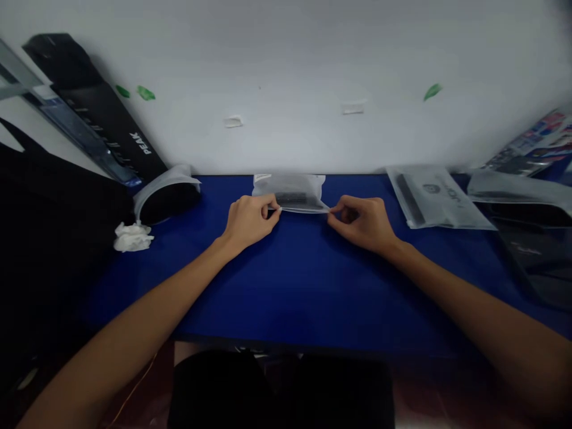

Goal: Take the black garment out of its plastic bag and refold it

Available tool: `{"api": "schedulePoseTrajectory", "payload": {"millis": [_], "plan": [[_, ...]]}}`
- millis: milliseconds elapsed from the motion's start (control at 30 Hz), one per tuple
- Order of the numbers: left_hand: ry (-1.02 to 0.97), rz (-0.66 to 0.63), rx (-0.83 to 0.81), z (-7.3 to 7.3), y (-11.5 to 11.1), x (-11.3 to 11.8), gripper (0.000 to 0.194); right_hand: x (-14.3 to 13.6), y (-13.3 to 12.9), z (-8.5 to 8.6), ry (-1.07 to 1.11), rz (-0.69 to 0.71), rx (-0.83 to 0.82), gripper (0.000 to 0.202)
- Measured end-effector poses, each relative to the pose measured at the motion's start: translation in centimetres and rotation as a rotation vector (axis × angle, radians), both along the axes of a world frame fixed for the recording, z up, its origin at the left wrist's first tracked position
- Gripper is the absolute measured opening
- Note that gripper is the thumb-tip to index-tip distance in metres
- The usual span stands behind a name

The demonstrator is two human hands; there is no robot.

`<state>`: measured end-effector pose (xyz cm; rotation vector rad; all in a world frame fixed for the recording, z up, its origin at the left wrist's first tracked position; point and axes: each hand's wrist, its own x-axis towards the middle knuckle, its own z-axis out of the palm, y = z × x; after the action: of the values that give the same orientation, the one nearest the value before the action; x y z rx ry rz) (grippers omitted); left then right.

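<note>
A frosted zip bag (308, 186) with something dark inside lies at the back of the blue table, against the wall. My left hand (252, 219) pinches its near edge at the left, thumb and forefinger together. At the right corner of that same edge, my right hand (364, 221) is closed in a pinch on the bag. The near edge stretches fairly straight between the two hands. What the dark content is, I cannot make out through the plastic.
Another frosted bag (440, 196) with print lies flat at the right, beside a further bag (521, 187). At the left are crumpled tissue (133, 237), an open white bag (167, 179) with a dark inside, and a tall black PEAK box (107, 113) leaning on the wall.
</note>
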<state>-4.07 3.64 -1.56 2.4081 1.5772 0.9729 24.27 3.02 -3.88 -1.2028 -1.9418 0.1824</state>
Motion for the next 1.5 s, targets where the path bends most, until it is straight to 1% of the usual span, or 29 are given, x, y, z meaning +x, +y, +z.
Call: {"api": "schedulePoseTrajectory", "payload": {"millis": [333,567,767,1067,1500], "plan": [[-0.016,0.014,-0.042,0.3,0.2,-0.6,0.004,0.0,-0.1,0.1,0.004,0.003,-0.005,0.020],[-0.009,0.069,-0.065,0.9,0.6,-1.3,0.003,-0.1,-0.2,0.1,0.001,0.006,-0.006,0.019],[0.006,0.073,-0.083,1.0,0.9,-1.8,0.002,-0.1,-0.3,0.4,-0.013,0.003,-0.016,0.019],[0.008,0.115,-0.096,1.0,1.1,-2.1,0.002,-0.1,-0.2,0.0,-0.012,-0.007,-0.001,0.020],[-0.002,0.170,-0.120,1.4,1.2,-2.3,0.005,-0.1,-0.2,0.2,-0.018,-0.008,-0.001,0.022]]}}
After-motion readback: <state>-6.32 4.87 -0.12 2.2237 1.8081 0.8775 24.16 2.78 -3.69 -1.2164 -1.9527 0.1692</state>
